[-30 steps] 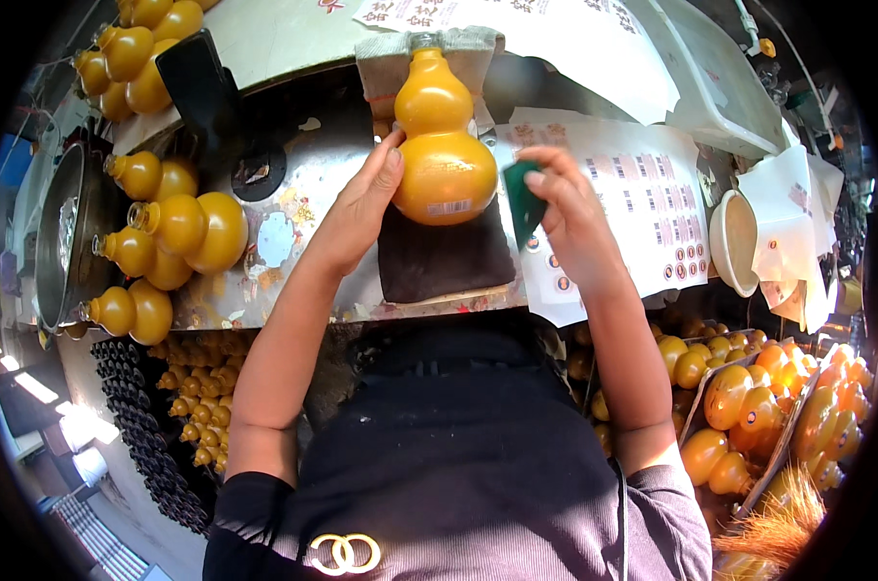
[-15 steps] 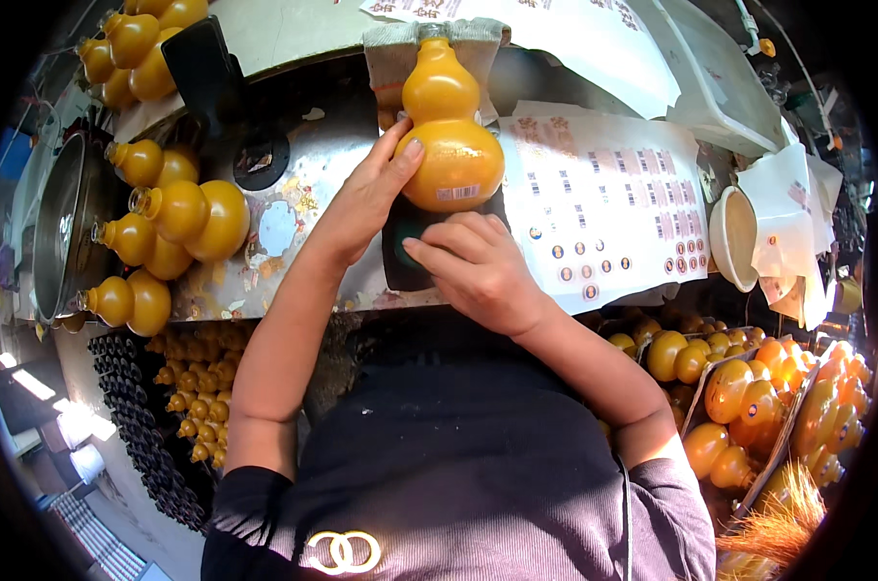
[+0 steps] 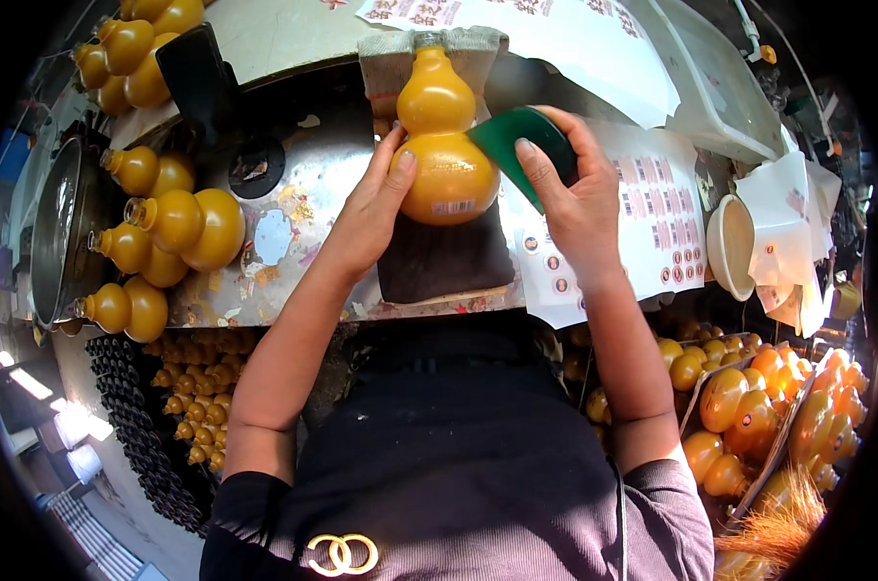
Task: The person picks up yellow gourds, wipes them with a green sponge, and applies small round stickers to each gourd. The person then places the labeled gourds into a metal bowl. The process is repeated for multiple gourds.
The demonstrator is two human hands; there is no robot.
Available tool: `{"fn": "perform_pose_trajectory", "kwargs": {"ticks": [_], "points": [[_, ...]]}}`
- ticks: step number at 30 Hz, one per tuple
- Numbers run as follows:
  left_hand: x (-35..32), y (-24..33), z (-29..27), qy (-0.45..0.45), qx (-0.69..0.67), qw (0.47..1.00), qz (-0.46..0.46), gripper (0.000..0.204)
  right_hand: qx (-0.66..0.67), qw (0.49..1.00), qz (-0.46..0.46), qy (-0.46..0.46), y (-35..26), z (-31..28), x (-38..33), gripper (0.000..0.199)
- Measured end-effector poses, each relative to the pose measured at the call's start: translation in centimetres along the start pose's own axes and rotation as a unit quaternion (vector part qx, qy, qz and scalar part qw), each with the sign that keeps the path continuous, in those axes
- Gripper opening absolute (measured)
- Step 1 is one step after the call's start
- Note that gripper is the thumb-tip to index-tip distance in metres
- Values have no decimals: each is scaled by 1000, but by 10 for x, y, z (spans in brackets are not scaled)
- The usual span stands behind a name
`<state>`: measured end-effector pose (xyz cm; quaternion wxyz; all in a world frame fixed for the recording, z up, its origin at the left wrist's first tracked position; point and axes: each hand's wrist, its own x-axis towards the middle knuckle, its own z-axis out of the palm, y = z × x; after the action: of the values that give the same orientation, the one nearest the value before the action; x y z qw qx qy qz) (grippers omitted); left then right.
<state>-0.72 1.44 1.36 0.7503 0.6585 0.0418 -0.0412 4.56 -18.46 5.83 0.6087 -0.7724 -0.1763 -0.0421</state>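
Note:
A glossy amber gourd-shaped bottle [image 3: 444,160] lies in front of me, its glass neck pointing away onto a folded grey cloth [image 3: 477,48]. A small barcode label shows on its lower bulb. My left hand [image 3: 373,198] grips that bottle from the left, thumb and fingers around its side near the waist. In my right hand [image 3: 582,184] is a flat green scraper [image 3: 516,145], pinched between thumb and fingers. One edge of it meets the bottle's right side at the waist. A dark pad [image 3: 444,261] lies under the bottle.
More gourd bottles [image 3: 211,228] stand at the left, near a metal basin [image 3: 56,232] and a black phone-like slab [image 3: 195,77]. Label sheets [image 3: 652,208] spread to the right beside a shallow bowl [image 3: 734,247]. Below the table edge, crates hold several gourd bottles [image 3: 749,407].
My right hand has moved from the pad below the bottle up to its right side, bringing the green scraper against it. My left hand keeps its hold.

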Motion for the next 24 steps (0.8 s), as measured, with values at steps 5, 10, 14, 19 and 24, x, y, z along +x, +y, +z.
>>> {"fn": "perform_pose_trajectory", "kwargs": {"ticks": [5,10,14,19,24], "points": [[-1,1,0,-3,-69,998,-1,59,-89,964,-142,-204,-23,-1,32,31],[0,-2,0,16,-62,998,-8,57,-165,941,-177,-236,-23,7,64,29],[0,-1,0,11,-84,996,0,58,-166,939,-249,-167,-20,14,61,25],[-4,5,-1,22,-126,992,-2,56,-305,836,-433,-145,-28,8,2,26],[3,1,2,30,-88,995,21,61,-148,950,-227,-157,-19,18,-49,24]]}}
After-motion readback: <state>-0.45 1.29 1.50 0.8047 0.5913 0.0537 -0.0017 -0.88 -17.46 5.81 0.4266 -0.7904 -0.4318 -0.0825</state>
